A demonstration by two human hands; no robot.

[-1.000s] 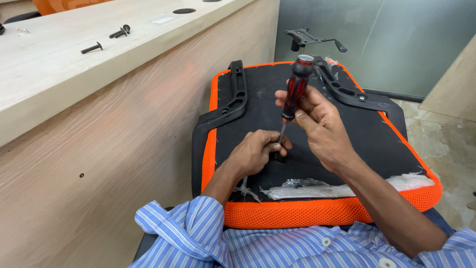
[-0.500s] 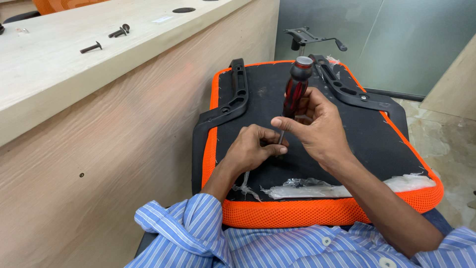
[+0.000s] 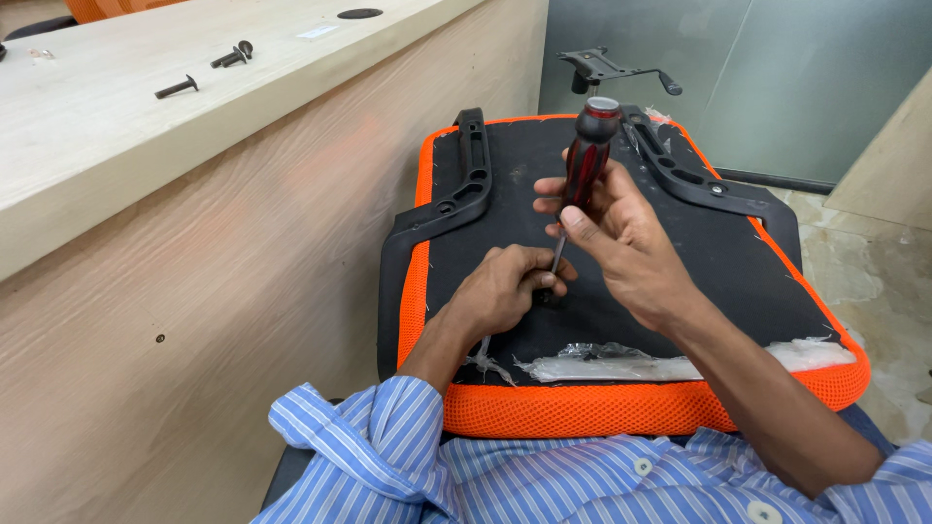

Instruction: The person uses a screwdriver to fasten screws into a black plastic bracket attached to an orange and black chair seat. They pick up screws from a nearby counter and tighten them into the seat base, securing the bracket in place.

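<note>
The right hand [image 3: 621,238] still grips the red-and-black-handled screwdriver [image 3: 585,160], now more upright over the upturned black-and-orange chair seat [image 3: 680,281]; the left hand [image 3: 505,291] stays pinched around its tip, barely shifted.

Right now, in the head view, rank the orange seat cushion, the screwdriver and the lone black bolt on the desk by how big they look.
1. Orange seat cushion, by far the largest.
2. Screwdriver in the right hand.
3. Lone black bolt, though it lies farther from the camera.
</note>
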